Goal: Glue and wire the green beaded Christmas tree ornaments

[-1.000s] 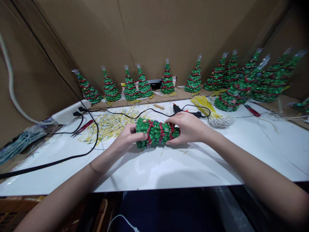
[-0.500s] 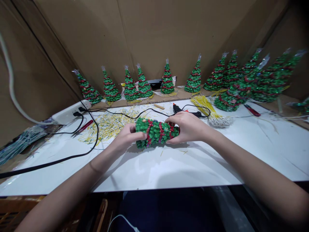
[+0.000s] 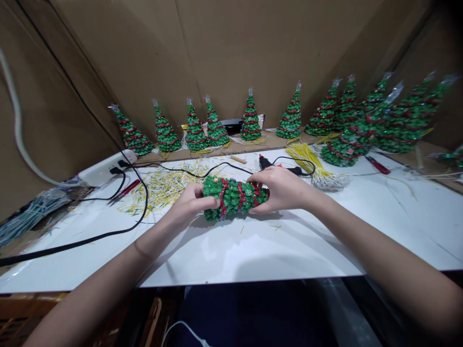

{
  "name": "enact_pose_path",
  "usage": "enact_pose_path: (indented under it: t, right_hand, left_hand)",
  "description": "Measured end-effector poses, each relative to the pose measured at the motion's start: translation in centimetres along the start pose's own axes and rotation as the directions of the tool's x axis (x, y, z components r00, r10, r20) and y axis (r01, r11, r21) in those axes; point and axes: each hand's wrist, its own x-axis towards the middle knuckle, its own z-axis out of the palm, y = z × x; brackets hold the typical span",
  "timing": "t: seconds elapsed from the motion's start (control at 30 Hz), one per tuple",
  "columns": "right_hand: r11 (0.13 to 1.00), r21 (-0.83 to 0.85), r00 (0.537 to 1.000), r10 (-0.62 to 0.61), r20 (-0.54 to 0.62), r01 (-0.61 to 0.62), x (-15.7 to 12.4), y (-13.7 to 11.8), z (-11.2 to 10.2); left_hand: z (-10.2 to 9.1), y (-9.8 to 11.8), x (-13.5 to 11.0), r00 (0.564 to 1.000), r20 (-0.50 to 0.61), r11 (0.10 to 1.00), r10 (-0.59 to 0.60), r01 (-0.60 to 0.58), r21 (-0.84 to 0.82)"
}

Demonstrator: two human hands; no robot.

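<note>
A small green craft Christmas tree (image 3: 233,197) with red garland lies sideways just above the white table (image 3: 253,250). My left hand (image 3: 190,205) grips its wide base end, fingers curled round it. My right hand (image 3: 284,189) is closed around its narrow top end. Both hands hold the tree between them at the table's middle.
A row of finished green trees (image 3: 215,127) stands along the back ledge, with a dense cluster (image 3: 376,120) at the right. A glue gun (image 3: 265,163), its black cable (image 3: 108,233), a white power strip (image 3: 106,168), red snips (image 3: 125,190), yellow wire clippings (image 3: 162,185) and a yellow bundle (image 3: 314,164) lie around.
The tree and both hands have shifted slightly upward; otherwise nothing has moved.
</note>
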Motion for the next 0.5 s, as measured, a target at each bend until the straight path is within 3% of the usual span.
enact_pose_path:
  t: [0.5]
  right_hand:
    - [1.000, -0.022, 0.999, 0.011, 0.036, -0.011, 0.14, -0.12, 0.31]
  left_hand:
    - [-0.08, 0.45, 0.03, 0.995, 0.090, 0.999, -0.034, 0.036, -0.015]
